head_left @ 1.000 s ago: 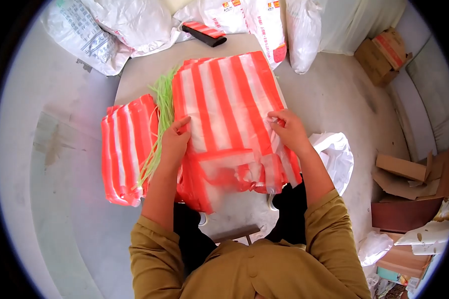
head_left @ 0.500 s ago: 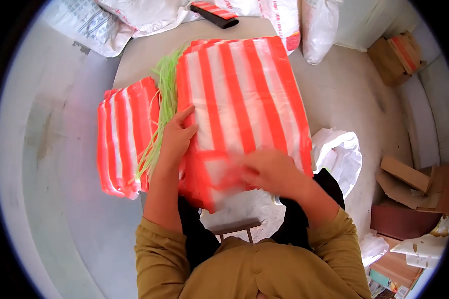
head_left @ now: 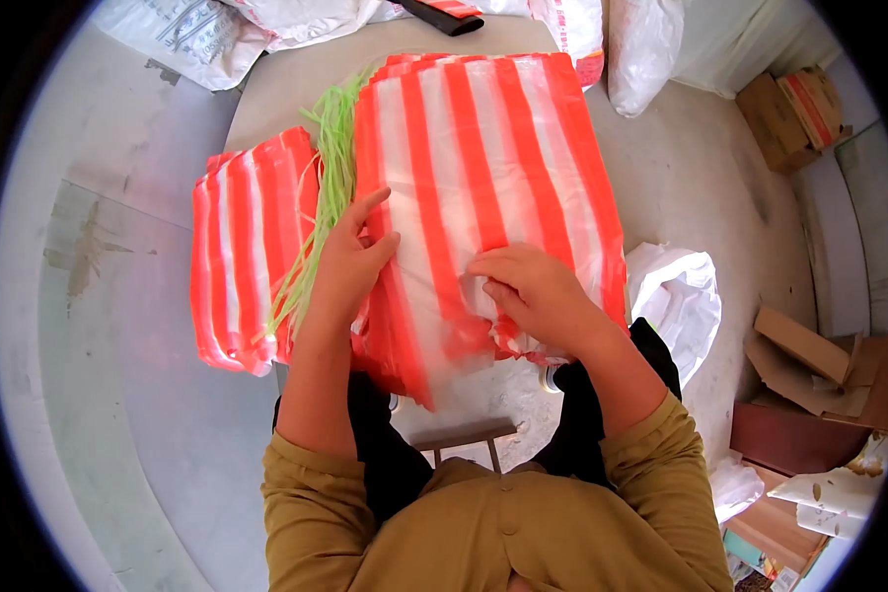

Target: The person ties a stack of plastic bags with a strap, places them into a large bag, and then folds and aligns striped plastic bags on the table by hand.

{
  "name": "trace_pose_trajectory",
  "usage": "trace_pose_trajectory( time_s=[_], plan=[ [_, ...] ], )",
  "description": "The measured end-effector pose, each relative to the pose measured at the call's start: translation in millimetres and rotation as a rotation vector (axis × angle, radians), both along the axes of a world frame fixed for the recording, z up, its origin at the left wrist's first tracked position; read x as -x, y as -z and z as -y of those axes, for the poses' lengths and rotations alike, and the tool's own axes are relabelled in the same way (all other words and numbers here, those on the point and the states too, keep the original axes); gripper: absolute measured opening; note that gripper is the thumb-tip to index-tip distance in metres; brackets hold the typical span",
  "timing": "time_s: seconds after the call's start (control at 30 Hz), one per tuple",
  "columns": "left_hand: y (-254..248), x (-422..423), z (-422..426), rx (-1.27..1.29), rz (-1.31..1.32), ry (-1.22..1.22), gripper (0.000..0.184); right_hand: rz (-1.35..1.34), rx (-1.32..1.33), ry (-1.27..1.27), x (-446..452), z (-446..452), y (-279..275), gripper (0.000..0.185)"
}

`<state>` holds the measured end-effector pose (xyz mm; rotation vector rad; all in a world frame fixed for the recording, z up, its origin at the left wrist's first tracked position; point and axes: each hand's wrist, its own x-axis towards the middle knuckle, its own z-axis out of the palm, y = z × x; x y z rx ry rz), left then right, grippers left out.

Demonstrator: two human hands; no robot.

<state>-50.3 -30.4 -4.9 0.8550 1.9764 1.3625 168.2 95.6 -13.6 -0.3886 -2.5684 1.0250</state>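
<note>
A thick stack of red-and-white striped plastic bags (head_left: pixel 483 148) lies in front of me on the table. My left hand (head_left: pixel 355 252) rests on the stack's left edge, open, with thumb and index finger apart. Over the lower right part, my right hand (head_left: pixel 538 296) has its fingers curled in against a crumpled striped plastic bag (head_left: pixel 511 340). The bag's near edge is blurred, and part of the grip is hidden under the palm. Green plastic strings (head_left: pixel 333 168) run along the stack's left side. Left of them lies a smaller pile of striped bags (head_left: pixel 252 237).
Beside my right knee stands an open white sack (head_left: pixel 681 306). Full white sacks (head_left: pixel 192 39) line the table's far edge, near a black-and-striped roll (head_left: pixel 444 15). Cardboard boxes (head_left: pixel 784 118) sit on the floor at right.
My right hand has moved up and slightly right over the stack, and its motion blur is gone. The loose flap near the front edge has shifted. My left hand stays at the left edge.
</note>
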Motion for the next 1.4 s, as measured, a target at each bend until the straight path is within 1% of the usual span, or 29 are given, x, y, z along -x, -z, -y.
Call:
trace_pose_trajectory(
  time_s=[0.07, 0.17, 0.27, 0.37, 0.47, 0.57, 0.6, 0.67, 0.7, 0.8, 0.83, 0.93, 1.03, 1.13, 1.23, 1.27, 1.33, 1.4],
  plan=[
    [3.4, -0.5, 10.4, 0.000, -0.070, 0.052, 0.057, 0.041, 0.038, 0.034, 1.7, 0.4, -1.0, 0.023],
    [-2.0, -9.3, 29.6, 0.138, 0.044, 0.107, 0.054, 0.019, 0.039, 0.047, 2.4, -0.3, 5.1, 0.023],
    [1.5, -9.7, 47.6, 0.122, 0.156, 0.277, 0.047, -0.002, 0.019, 0.046, 2.3, -0.3, 8.4, 0.023],
    [-6.6, -5.7, 59.6, 0.244, 0.274, 0.412, 0.039, 0.000, 0.012, 0.064, 3.0, 2.2, 7.7, 0.021],
    [-7.9, -7.9, 63.4, 0.213, 0.398, 0.368, 0.033, 0.117, -0.056, 0.050, 2.2, 11.4, -11.5, 0.016],
    [-0.2, -7.6, 64.7, 0.178, 0.511, 0.281, 0.030, 0.337, 0.041, -0.040, -0.9, 35.6, -35.2, 0.023],
    [-2.0, -7.9, 64.8, 0.174, 0.520, 0.282, 0.029, 0.331, 0.062, -0.068, -2.5, 44.9, -33.9, 0.027],
    [-8.6, -8.3, 63.1, 0.165, 0.536, 0.289, 0.028, 0.317, 0.104, -0.119, -5.8, 60.1, -31.1, 0.036],
    [-9.2, -8.6, 62.5, 0.157, 0.548, 0.289, 0.028, 0.412, 0.125, -0.217, -8.2, 61.6, -35.4, 0.048],
    [-6.0, -7.3, 61.3, 0.145, 0.557, 0.303, 0.028, 0.453, 0.633, -0.534, -9.4, 57.6, -46.1, 0.053],
    [-0.9, -4.9, 61.1, 0.149, 0.538, 0.313, 0.028, 0.355, 0.672, -0.624, -13.1, 54.5, -46.6, 0.048],
    [0.5, -3.8, 61.2, 0.150, 0.554, 0.322, 0.028, 0.245, 0.474, -0.524, -11.7, 41.3, -32.2, 0.031],
    [-2.7, -6.3, 59.4, 0.146, 0.556, 0.316, 0.029, 0.209, 0.648, -0.120, -10.7, 36.6, -26.9, 0.020],
    [-4.9, -9.7, 57.9, 0.154, 0.516, 0.300, 0.031, 0.061, 0.286, -0.098, -6.9, 29.3, -23.5, 0.018],
    [-8.3, -11.6, 57.3, 0.169, 0.504, 0.279, 0.036, 0.067, 0.333, -0.119, -3.7, 34.9, -17.7, 0.019],
    [-9.1, -12.0, 57.5, 0.175, 0.506, 0.271, 0.038, 0.043, 0.287, -0.121, -2.0, 36.1, -13.6, 0.019],
    [-2.4, -8.6, 59.0, 0.181, 0.470, 0.322, 0.041, -0.005, 0.194, -0.126, 0.6, 37.3, -4.4, 0.020],
    [-1.4, -5.5, 59.8, 0.187, 0.432, 0.395, 0.044, -0.012, 0.191, -0.136, 2.1, 34.5, -0.5, 0.021]
  ],
)
